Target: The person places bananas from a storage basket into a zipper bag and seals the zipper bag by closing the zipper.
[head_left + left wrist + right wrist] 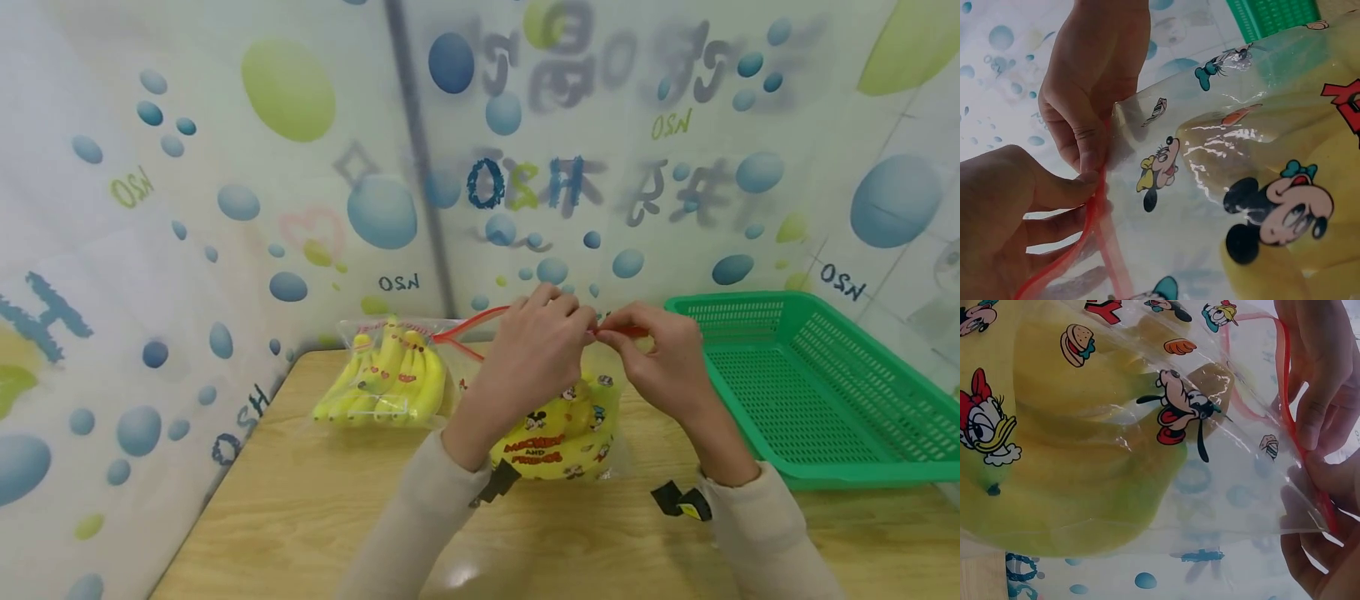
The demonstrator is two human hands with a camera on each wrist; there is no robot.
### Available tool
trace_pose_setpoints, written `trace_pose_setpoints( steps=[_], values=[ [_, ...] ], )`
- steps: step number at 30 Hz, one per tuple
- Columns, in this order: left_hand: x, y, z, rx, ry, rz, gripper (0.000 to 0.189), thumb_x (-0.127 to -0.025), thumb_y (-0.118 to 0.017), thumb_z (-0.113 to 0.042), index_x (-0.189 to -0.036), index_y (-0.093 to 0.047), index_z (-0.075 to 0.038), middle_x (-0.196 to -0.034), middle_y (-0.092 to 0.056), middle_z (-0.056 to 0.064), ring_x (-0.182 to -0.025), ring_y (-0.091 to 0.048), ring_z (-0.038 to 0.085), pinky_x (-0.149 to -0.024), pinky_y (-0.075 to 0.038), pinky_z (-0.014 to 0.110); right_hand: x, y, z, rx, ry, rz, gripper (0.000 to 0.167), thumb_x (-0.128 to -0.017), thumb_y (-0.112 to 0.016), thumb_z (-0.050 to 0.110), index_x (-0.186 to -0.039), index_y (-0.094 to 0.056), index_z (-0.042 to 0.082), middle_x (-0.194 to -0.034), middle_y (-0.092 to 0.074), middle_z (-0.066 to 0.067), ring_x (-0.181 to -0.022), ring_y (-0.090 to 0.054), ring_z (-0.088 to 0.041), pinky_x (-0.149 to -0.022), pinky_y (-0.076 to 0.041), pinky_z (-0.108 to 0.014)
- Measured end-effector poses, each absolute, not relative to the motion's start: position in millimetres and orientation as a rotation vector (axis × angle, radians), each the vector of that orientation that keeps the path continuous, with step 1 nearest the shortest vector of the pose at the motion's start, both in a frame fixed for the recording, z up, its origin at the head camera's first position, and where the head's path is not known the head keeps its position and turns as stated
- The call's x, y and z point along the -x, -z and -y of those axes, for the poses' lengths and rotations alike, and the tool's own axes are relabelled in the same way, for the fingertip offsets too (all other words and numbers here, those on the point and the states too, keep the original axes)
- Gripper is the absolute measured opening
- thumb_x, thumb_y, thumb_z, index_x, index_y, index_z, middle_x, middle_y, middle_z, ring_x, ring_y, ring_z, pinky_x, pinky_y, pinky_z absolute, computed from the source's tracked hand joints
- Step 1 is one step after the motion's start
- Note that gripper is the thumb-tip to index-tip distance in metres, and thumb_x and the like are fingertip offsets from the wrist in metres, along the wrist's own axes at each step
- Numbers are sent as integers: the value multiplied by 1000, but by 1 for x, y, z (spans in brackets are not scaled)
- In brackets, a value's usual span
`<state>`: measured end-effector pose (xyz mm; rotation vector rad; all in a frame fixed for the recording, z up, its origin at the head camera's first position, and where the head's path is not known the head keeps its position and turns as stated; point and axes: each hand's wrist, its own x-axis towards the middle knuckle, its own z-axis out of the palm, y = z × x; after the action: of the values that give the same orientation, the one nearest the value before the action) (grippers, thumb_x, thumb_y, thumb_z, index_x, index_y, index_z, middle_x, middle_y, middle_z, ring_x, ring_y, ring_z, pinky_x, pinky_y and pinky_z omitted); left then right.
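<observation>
Between my hands stands a clear zip bag (551,450) printed with cartoon characters, with a bunch of bananas (1097,494) inside. My left hand (528,354) pinches the red zip strip (1092,206) along the bag's top edge. Right beside it, my right hand (667,362) pinches the same strip between thumb and finger, near the bag's corner. The left wrist view shows thumb and fingers of both hands almost meeting on the strip. Left of my left hand, the red edge spreads into two strands, the mouth parted there.
A second clear zip bag (382,379) of bananas, printed with red hearts, lies on the wooden table (300,500) to the left. A green plastic basket (795,475) stands at the right. Behind the table hangs a white sheet (337,208) with bubble prints.
</observation>
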<state>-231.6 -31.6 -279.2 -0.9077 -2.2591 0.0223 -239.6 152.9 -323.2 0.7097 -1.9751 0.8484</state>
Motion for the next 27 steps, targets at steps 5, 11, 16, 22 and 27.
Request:
trace_pose_setpoints(
  steps=[5, 11, 16, 22, 27],
  values=[
    [234, 282, 31, 880, -77, 2248, 13, -102, -62, -24, -100, -75, -21, -93, -71, -7, -87, -60, 16, -71, -50, 28, 241, 325, -154, -684, -810, 1976, 12, -80, -83, -5, -85, -74, 2, -80, -76, -9, -71, -72, -22, -75, -44, -4],
    [238, 283, 33, 879, -73, 2238, 14, -102, -61, -21, -100, -75, -21, -93, -71, -7, -81, -61, 15, -65, -48, 26, 244, 325, -158, -668, -785, 1975, 13, -79, -85, -3, -83, -73, 1, -78, -75, -9, -69, -70, -21, -73, -44, -6],
    [239, 280, 34, 878, -73, 2270, 13, -103, -63, -25, -102, -75, -21, -99, -73, -6, -94, -63, 17, -72, -53, 27, 244, 323, -161, -657, -777, 1970, 13, -79, -84, -4, -83, -73, 1, -77, -75, -9, -67, -69, -21, -72, -44, -7],
    [243, 278, 39, 871, -66, 2310, 14, -103, -63, -28, -105, -76, -22, -100, -73, -7, -98, -62, 17, -77, -53, 28, 244, 321, -163, -636, -775, 1990, 12, -80, -84, -3, -83, -74, 1, -77, -75, -9, -67, -69, -21, -70, -43, -7],
    [244, 281, 41, 858, -77, 2302, 13, -103, -63, -26, -106, -75, -20, -98, -72, -6, -94, -59, 17, -76, -51, 28, 245, 323, -165, -639, -809, 1986, 12, -80, -83, -4, -84, -74, 2, -77, -75, -9, -67, -69, -21, -69, -45, -9]
  ],
)
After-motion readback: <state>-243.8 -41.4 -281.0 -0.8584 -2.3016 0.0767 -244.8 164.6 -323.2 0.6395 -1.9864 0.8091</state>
